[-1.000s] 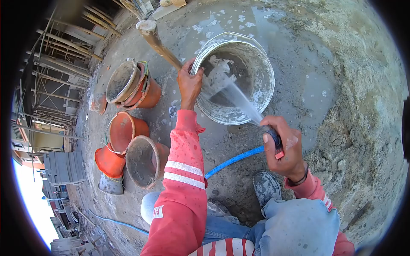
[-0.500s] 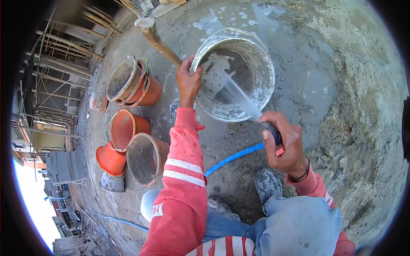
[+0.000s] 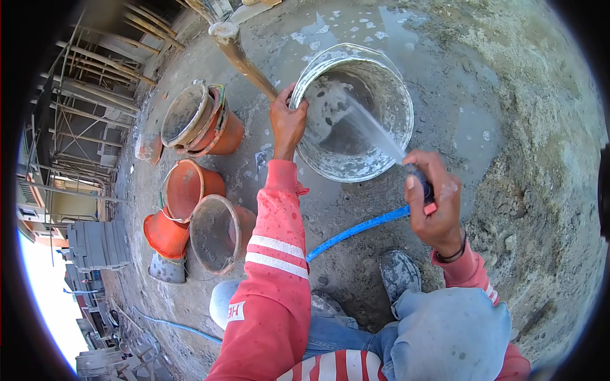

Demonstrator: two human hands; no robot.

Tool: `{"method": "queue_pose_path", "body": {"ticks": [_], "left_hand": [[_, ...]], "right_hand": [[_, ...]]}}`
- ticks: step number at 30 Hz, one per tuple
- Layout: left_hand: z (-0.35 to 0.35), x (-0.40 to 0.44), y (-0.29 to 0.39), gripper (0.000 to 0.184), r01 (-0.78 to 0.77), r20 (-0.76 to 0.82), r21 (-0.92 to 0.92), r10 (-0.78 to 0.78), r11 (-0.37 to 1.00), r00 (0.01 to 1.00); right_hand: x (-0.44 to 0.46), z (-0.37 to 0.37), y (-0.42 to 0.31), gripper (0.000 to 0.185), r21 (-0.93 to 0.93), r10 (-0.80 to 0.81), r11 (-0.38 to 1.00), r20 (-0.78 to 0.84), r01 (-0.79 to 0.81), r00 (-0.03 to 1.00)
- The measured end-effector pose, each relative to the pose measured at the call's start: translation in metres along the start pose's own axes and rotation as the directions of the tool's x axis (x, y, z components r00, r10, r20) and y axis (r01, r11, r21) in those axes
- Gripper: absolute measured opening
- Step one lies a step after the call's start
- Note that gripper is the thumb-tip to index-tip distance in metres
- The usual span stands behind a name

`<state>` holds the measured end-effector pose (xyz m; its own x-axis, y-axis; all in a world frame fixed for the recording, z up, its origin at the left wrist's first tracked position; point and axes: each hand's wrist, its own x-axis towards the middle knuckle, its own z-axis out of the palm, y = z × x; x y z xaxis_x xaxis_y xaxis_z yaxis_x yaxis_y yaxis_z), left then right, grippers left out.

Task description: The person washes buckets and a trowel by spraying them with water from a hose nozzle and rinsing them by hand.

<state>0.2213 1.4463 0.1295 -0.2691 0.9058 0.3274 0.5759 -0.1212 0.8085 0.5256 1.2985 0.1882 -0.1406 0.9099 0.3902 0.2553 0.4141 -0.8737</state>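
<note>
A large bucket [image 3: 404, 136], smeared with grey cement, stands on the wet ground with its mouth facing me. My left hand [image 3: 288, 124] is closed on its left rim, thumb over the edge. My right hand [image 3: 438, 203] grips a dark hose nozzle [image 3: 419, 184] with a red end. From it a spray of water [image 3: 375, 130] shoots into the bucket, where murky water lies at the bottom. A blue hose [image 3: 359, 230] runs up to my right hand. Behind my left hand a wooden handle [image 3: 244, 60] slants away.
Several orange buckets lie to the left: a stacked pair [image 3: 222, 130], a tipped one [image 3: 184, 190] and a cement-coated one [image 3: 219, 235]. Bamboo scaffolding [image 3: 95, 82] rises at far left. Rough, muddy ground [image 3: 527, 222] lies to the right. My boot [image 3: 400, 276] is below the bucket.
My right hand and the nozzle have moved slightly right and up in view, the spray still entering the bucket. The left hand keeps its hold on the rim.
</note>
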Motion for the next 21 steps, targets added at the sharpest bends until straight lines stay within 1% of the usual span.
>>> {"method": "queue_pose_path", "body": {"ticks": [1,2,4,6,7,8,10,13,16,18,21], "left_hand": [[0.000,-0.001,0.002,0.047,-0.013,-0.005,0.051,0.014,0.999,1.000],[0.001,0.000,0.000,0.047,-0.013,-0.005,0.050,0.013,0.999,1.000],[0.005,0.002,-0.010,0.046,-0.097,-0.047,0.030,0.098,0.995,0.994],[0.007,0.003,-0.014,0.046,-0.104,-0.048,0.011,0.104,0.995,0.993],[0.008,0.003,-0.013,0.045,-0.113,-0.048,-0.008,0.112,0.994,0.993],[0.008,0.002,-0.013,0.045,-0.114,-0.047,-0.009,0.113,0.993,0.992],[0.007,-0.003,-0.002,0.044,-0.043,-0.023,-0.080,0.042,0.996,0.999],[0.007,-0.002,-0.004,0.045,-0.070,-0.022,-0.040,0.069,0.997,0.997],[0.006,-0.002,-0.005,0.045,-0.061,-0.009,-0.036,0.061,0.997,0.998],[0.008,-0.002,-0.005,0.046,-0.072,-0.014,-0.056,0.071,0.996,0.997],[0.009,-0.001,-0.005,0.046,-0.078,-0.019,-0.072,0.077,0.994,0.997]], "right_hand": [[0.000,0.001,-0.001,0.021,-0.001,-0.001,1.000,0.000,0.001,1.000],[0.000,0.003,-0.004,0.021,0.001,-0.026,1.000,0.009,0.026,1.000],[0.000,0.004,-0.004,0.021,0.002,-0.050,0.999,0.021,0.050,0.999],[0.001,0.004,0.000,0.021,0.050,-0.018,0.999,-0.067,0.021,0.998],[0.001,0.003,0.000,0.021,0.049,-0.018,0.999,-0.068,0.022,0.998],[0.000,0.002,0.001,0.022,0.042,-0.020,0.999,-0.054,0.022,0.998],[-0.001,0.001,0.002,0.022,0.035,-0.018,0.999,-0.041,0.020,0.999],[0.000,0.003,-0.001,0.023,0.034,-0.031,0.999,-0.045,0.032,0.999],[0.001,0.004,-0.002,0.023,0.042,-0.057,0.997,-0.073,0.060,0.996],[0.000,0.002,-0.004,0.023,0.038,-0.064,0.997,-0.005,0.064,0.998],[0.002,0.005,-0.009,0.023,0.057,-0.084,0.995,0.002,0.084,0.996]]}}
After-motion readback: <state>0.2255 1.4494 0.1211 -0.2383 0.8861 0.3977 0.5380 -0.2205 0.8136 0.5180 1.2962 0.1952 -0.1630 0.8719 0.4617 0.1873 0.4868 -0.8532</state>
